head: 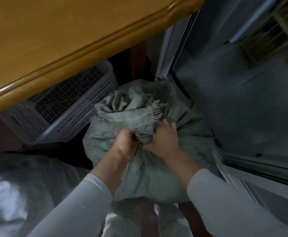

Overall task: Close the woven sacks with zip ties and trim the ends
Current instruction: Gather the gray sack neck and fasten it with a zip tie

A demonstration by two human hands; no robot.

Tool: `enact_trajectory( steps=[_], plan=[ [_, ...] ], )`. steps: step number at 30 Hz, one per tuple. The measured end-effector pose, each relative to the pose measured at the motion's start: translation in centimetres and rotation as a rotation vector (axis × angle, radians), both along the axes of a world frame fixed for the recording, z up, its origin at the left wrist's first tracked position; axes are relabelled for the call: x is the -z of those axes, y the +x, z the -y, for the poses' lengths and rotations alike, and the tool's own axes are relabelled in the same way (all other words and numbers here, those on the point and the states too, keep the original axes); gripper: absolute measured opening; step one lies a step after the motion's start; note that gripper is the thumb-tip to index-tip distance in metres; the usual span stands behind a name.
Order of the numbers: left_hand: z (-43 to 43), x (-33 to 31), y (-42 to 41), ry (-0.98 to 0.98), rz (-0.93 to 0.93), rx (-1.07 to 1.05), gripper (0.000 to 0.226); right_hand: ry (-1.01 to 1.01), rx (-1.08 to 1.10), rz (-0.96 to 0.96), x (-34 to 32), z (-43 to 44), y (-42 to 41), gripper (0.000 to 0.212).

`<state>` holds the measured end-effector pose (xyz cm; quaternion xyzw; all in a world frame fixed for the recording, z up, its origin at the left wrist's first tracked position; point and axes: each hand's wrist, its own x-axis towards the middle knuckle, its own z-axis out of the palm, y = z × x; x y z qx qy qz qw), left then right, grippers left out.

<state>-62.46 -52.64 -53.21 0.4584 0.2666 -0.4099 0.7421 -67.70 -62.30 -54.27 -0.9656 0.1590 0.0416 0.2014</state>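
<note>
I get one view only: the head camera (wide-angle) looks steeply down and forward, close over the left hand [124, 142] and right hand [162, 139] on the sack [139, 177], table [54, 40] filling the upper left.

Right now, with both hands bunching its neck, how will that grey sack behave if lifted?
The sack is probably floppy: its neck crumples under the left hand and right hand. Its bulging body suggests some weight. The frayed edge may shed threads.

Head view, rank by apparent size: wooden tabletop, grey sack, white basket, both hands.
1. wooden tabletop, nearer the camera, so inflated
2. grey sack
3. white basket, partly hidden under the tabletop
4. left hand and right hand, both gripping the sack's neck: alike, not ranked
</note>
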Motion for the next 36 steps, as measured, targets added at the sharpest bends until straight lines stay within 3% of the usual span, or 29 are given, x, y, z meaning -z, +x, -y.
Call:
enact_trajectory(
  steps=[3,6,8,11,12,14,17,20,24,26,29,31,34,36],
  plan=[
    [0.4,1.0,-0.1,0.183,0.073,0.044,0.048,0.101,0.006,-0.016,0.7,1.2,0.5,0.055],
    [0.7,0.1,1.4,0.114,0.059,0.153,0.024,0.132,-0.041,-0.24,0.3,1.6,1.8,0.061],
    [0.8,-0.3,2.9,0.138,0.038,0.225,0.034,0.108,-0.047,-0.291,0.5,1.4,1.9,0.062],
    [1.3,-0.2,4.0,0.168,-0.01,0.254,0.054,0.193,0.061,-0.23,0.2,1.7,2.0,0.093],
    [1.5,-0.2,4.1,0.176,-0.031,0.253,0.06,0.184,0.054,-0.228,0.3,2.0,2.2,0.091],
    [2.1,-0.2,4.3,0.178,-0.042,0.249,0.071,0.131,0.026,-0.229,0.7,2.3,2.7,0.06],
    [1.5,-0.3,4.7,0.27,0.024,0.174,0.05,0.124,0.077,-0.255,1.7,1.9,3.5,0.038],
    [0.8,-0.1,3.9,0.222,0.033,0.12,0.052,0.0,0.026,-0.288,3.2,1.1,4.0,0.037],
    [1.8,1.9,4.0,0.505,0.173,-0.03,0.053,-0.163,-0.078,-0.246,4.2,0.2,4.5,0.034],
    [2.0,2.7,4.8,0.55,0.067,-0.118,0.059,-0.189,-0.028,-0.136,4.2,0.1,3.7,0.036],
    [1.5,4.0,6.2,0.539,-0.14,-0.125,0.074,-0.172,-0.008,0.005,4.9,0.5,1.9,0.06],
    [1.4,4.3,6.4,0.572,-0.175,-0.079,0.077,-0.226,-0.099,-0.071,5.7,0.8,1.6,0.069],
    [1.9,4.0,6.4,0.464,-0.161,0.005,0.083,-0.331,-0.149,-0.174,6.0,1.4,3.2,0.057],
    [2.5,3.3,6.2,0.441,-0.079,0.066,0.081,-0.297,-0.141,-0.288,6.1,1.8,4.3,0.051]
  ],
)
